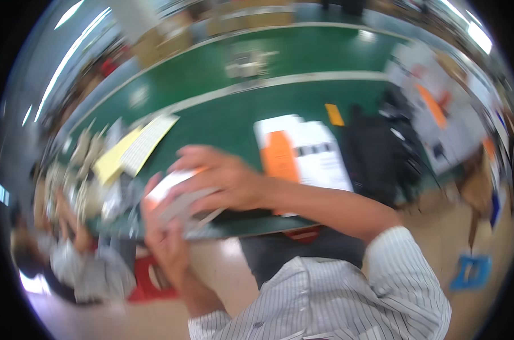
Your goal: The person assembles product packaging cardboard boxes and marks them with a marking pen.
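The picture is blurred by motion. Both hands meet near the front edge of a green table. My right hand lies over the top of a small white and orange box, fingers curled on it. My left hand grips the same box from below. White papers with an orange sheet lie on the table just right of my right wrist. Striped shirt sleeves cover both forearms.
Yellow and white sheets lie at the left of the table, beside a blurred heap of small parts. A black bag sits at the right. A red stool stands below the table. Another person is at the lower left.
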`<state>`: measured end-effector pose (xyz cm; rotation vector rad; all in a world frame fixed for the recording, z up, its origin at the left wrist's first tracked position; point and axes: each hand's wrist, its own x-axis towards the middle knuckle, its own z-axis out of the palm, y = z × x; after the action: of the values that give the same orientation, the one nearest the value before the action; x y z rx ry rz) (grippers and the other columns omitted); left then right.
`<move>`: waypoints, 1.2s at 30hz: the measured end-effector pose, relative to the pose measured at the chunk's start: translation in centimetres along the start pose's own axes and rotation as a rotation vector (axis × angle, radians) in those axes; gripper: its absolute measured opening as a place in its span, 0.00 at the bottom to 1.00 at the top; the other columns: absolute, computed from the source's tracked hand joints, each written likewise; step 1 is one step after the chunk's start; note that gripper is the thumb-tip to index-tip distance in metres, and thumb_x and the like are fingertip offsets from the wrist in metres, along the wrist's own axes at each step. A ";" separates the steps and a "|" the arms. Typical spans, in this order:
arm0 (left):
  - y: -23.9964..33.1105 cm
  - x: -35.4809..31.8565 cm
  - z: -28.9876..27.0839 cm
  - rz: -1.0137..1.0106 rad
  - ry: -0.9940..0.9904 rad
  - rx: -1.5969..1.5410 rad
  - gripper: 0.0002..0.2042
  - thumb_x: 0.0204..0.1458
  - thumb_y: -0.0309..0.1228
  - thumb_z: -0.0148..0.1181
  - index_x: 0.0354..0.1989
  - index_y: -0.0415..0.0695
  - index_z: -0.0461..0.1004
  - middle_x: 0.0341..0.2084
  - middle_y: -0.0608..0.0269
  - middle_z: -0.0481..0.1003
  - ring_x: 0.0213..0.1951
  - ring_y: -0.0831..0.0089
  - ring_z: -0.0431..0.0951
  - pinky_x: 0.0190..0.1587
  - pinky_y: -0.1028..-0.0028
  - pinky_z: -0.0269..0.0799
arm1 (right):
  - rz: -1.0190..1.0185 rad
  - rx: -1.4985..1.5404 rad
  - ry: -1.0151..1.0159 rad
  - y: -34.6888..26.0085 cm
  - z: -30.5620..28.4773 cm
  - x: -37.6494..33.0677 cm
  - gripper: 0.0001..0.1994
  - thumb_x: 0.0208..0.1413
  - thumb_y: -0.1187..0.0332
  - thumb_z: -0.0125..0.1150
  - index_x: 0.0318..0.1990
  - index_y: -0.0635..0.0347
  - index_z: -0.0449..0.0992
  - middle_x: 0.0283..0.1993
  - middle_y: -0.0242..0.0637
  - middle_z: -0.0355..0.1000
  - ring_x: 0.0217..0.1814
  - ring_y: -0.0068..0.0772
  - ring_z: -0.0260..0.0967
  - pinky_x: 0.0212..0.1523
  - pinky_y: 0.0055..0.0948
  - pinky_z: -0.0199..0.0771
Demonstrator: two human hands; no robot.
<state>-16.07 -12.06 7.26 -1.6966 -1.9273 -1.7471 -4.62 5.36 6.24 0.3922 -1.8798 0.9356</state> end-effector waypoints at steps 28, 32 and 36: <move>0.6 1.6 1.2 0.446 0.209 -0.040 0.16 0.40 0.41 0.69 0.33 0.43 0.77 0.44 0.45 0.68 0.44 0.57 0.73 0.39 0.66 0.73 | 0.049 0.046 -0.213 -4.3 -2.4 1.8 0.21 0.37 0.68 0.77 0.43 0.56 0.79 0.60 0.43 0.60 0.62 0.47 0.62 0.67 0.49 0.59; 1.4 2.1 1.8 0.337 0.155 -0.136 0.37 0.34 0.43 0.77 0.54 0.44 0.66 0.45 0.45 0.68 0.44 0.57 0.74 0.41 0.66 0.74 | 0.297 0.217 0.061 -5.5 -2.3 2.1 0.20 0.37 0.67 0.77 0.41 0.55 0.78 0.62 0.43 0.57 0.63 0.45 0.60 0.61 0.40 0.65; 1.0 2.1 1.2 0.436 0.180 -0.132 0.49 0.30 0.45 0.80 0.61 0.44 0.55 0.46 0.44 0.68 0.45 0.57 0.74 0.43 0.65 0.75 | 0.165 0.085 -0.209 -4.7 -3.9 2.1 0.22 0.35 0.67 0.79 0.42 0.52 0.80 0.64 0.45 0.56 0.64 0.45 0.59 0.61 0.39 0.63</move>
<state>-15.50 -10.07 8.88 -1.7584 -1.2740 -1.8042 -0.38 5.46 11.07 0.4034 -2.0921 1.1238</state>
